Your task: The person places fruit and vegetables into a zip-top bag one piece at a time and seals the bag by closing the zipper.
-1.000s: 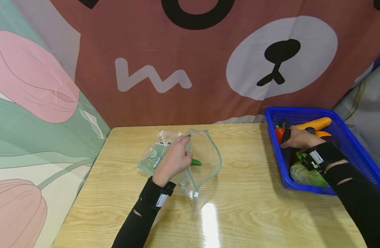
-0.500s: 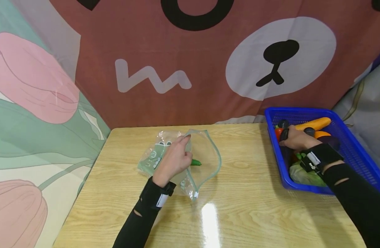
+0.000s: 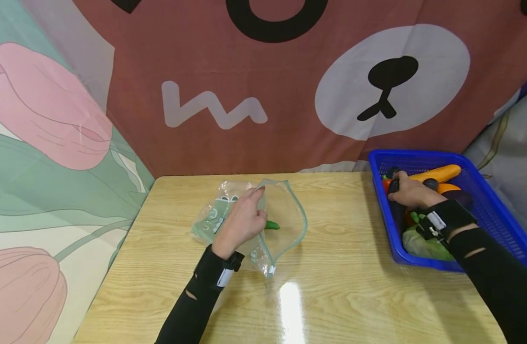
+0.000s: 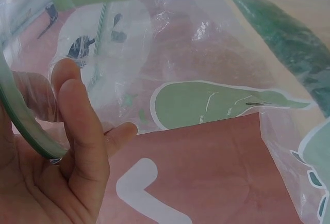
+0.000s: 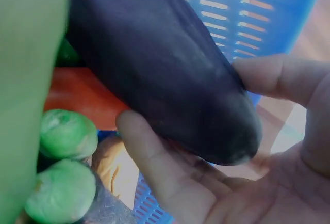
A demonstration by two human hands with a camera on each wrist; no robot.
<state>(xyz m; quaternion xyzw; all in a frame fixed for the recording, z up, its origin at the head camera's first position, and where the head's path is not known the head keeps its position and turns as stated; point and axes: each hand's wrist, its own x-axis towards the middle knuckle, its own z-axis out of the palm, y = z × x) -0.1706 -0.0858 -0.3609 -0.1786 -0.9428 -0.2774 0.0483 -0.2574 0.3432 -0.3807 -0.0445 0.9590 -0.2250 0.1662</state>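
My left hand [image 3: 241,222] pinches the edge of a clear zip bag [image 3: 289,210] with green printing, its mouth spread towards the right. Inside lies a slim green vegetable [image 3: 272,225], its tip showing beside the hand; its kind is hard to tell. In the left wrist view, the fingers [image 4: 85,131] curl at the bag's green rim [image 4: 26,126]. Over at the blue basket [image 3: 377,210], my right hand [image 3: 414,193] grips a dark purple eggplant [image 5: 165,69]. The right wrist view has the thumb on one side of it and fingers on the other.
The basket, at the table's right, also holds a yellow elongated vegetable [image 3: 439,172], a leafy pale green vegetable [image 3: 424,244], a red vegetable [image 5: 85,97] and other dark produce. Wooden tabletop [image 3: 332,248] lies between bag and basket. A printed cloth [image 3: 289,143] hangs behind.
My right hand has shifted slightly left and settled its fingers around the eggplant in the basket. The left hand and the bag have stayed put.
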